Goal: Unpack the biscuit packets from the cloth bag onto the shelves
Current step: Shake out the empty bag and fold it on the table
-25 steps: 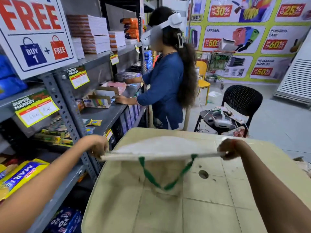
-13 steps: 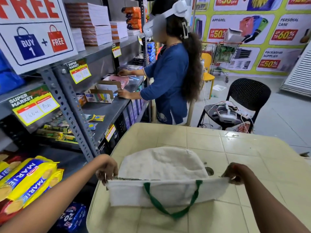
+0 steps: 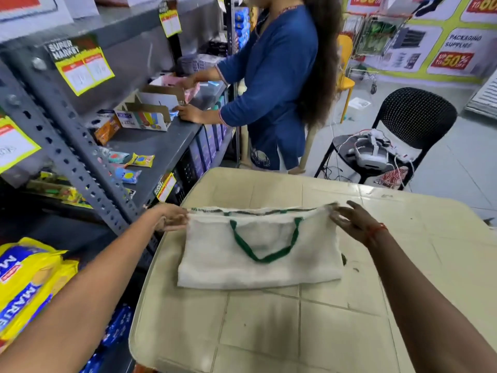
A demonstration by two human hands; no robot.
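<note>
The white cloth bag [image 3: 258,267] with green handles [image 3: 265,254] lies flat and limp on the cream table [image 3: 269,332], its opening on the far side. My left hand [image 3: 170,218] pinches the bag's top left corner. Just off the top right corner, my right hand [image 3: 352,220] hovers with its fingers spread, holding nothing. Yellow Marie biscuit packets [image 3: 24,286] lie on the grey shelf at the lower left, beside my left forearm. Nothing bulges inside the bag.
The grey metal shelf rack [image 3: 80,168] runs along the left with boxes and small packets on it. Another person in blue [image 3: 277,76] stands at the rack beyond the table. A black chair [image 3: 414,117] holds a headset and cables. Blue packets [image 3: 118,327] sit low down.
The bag came down from being held up stretched between both hands and now lies flat on the table. My right hand has let go of its corner.
</note>
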